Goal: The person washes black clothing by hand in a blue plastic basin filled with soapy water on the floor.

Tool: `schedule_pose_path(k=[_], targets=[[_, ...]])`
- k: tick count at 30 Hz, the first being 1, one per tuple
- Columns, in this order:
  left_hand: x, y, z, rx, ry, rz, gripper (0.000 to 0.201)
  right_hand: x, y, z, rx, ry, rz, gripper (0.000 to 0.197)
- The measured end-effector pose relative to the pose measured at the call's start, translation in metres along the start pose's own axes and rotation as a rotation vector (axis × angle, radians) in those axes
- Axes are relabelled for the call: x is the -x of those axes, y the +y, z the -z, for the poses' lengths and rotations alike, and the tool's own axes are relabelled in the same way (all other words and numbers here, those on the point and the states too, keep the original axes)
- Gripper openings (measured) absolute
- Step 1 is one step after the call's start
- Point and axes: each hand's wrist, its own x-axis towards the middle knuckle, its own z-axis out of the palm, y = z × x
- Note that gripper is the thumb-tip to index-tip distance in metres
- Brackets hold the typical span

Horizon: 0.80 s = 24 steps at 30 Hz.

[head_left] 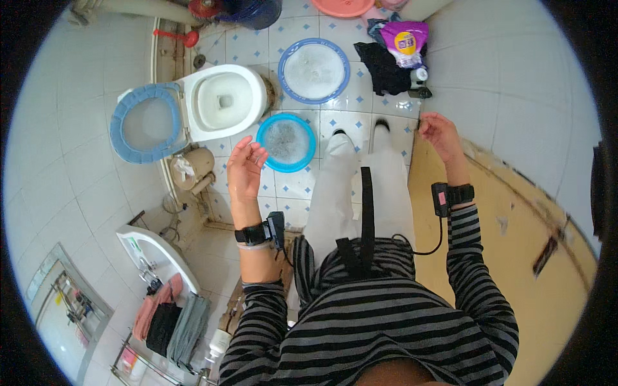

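Note:
My left hand (246, 168) is raised with its palm up and fingers loosely apart, holding nothing. Nearest to it is a bright blue basin (261, 138) of foamy, greyish water on the floor. My right hand (441, 136) hangs in the air at the right, fingers loosely bent and nothing seen in them. Beyond the small basin stands a larger blue basin (282, 82) filled with white suds. Black cloth (383, 69) lies in a heap at the far right, beside a purple and white bag (407, 44) and a small bottle with a white cap (419, 76).
An open toilet (259, 96) with a blue padded seat cover (119, 132) stands to the left. A bin (205, 163) is beside it. The corner sink (174, 251) and hanging towels (187, 331) are nearer me. A yellow door (444, 283) borders the right side; a pink basin (344, 8) sits farther off.

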Motion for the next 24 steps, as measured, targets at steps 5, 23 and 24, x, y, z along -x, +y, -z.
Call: schedule_pose_path(k=[5,23,24], targets=[[-0.058,-0.029,0.014,0.240,0.130,-0.010,0.026,-0.115,0.007,0.010,-0.179,0.013,-0.113,0.020],[-0.382,-0.408,0.114,0.497,0.449,0.227,0.055,-0.515,0.250,0.183,1.725,0.376,0.246,0.078],[-0.396,-0.414,0.123,0.450,0.495,0.244,0.056,-0.521,0.259,0.174,1.803,0.432,0.235,0.077]])
